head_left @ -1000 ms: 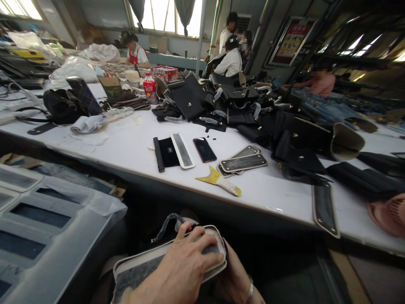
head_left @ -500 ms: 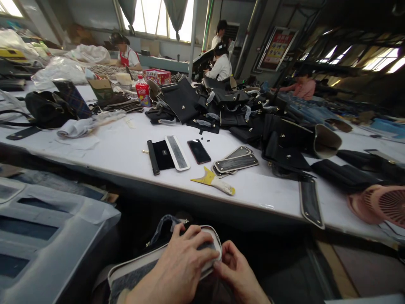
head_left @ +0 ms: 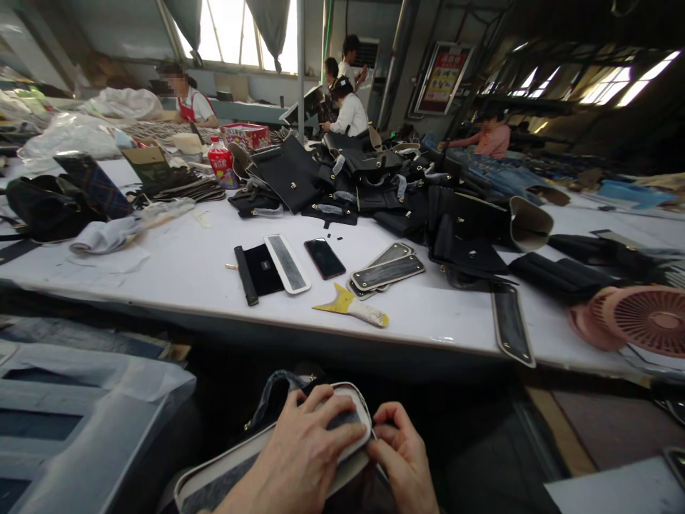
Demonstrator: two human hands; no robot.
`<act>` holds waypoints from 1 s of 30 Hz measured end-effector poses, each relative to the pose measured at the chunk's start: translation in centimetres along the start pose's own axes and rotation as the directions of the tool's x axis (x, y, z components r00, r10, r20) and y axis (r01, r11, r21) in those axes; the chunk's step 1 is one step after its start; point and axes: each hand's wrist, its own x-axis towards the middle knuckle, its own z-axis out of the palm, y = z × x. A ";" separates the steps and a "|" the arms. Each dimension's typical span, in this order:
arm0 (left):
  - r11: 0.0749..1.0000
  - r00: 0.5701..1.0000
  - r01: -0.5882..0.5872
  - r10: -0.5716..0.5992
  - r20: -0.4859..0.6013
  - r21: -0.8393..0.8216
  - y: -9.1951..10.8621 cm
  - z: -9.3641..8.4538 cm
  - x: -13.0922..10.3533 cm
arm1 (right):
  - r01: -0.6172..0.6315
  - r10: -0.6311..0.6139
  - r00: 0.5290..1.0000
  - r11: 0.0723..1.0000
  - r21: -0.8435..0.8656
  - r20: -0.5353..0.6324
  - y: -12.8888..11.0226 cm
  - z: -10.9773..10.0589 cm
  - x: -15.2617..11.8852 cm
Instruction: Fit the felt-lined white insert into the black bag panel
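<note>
Bag [head_left: 225, 480] with a pale rim and grey panel facing up, at the bottom centre of the frame, held below the near edge of a white desk [head_left: 176, 289]; its plastic-wrapped handle [head_left: 266, 396] curves up along the far side. Left hand [head_left: 310, 442] lies over the panel, palm down, fingers spread and bent; how firmly it grips cannot be told. Right hand [head_left: 399, 453] pinches the rounded right end of the rim between thumb and fingers.

Mid-frame on the desk, from left to right: a black piece with a white-edged strip [head_left: 272, 270]; a dark phone [head_left: 324, 258]; a yellow-and-white tool [head_left: 350, 305] just in front; stacked dark panels with pale edges [head_left: 388, 271]. Black bags [head_left: 364, 178] pile up behind; a pink fan [head_left: 636, 319] stands at the right; co-workers [head_left: 350, 111] sit and stand across the upper frame.
</note>
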 end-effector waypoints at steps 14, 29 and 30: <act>0.996 0.999 -0.033 0.035 -0.021 0.083 0.6 0.0 -0.3 | 0.028 -0.044 0.994 0.989 -0.146 -0.103 -0.9 -0.2 -0.2; 0.997 0.996 -0.063 0.061 -0.058 -0.033 0.1 -0.7 0.3 | 0.007 -0.021 0.999 0.956 -0.292 -0.043 -0.6 1.1 0.3; 0.997 0.997 -0.069 0.067 -0.050 -0.040 -0.1 -0.6 0.2 | -0.019 0.007 0.999 0.944 -0.329 -0.038 -0.8 1.1 0.6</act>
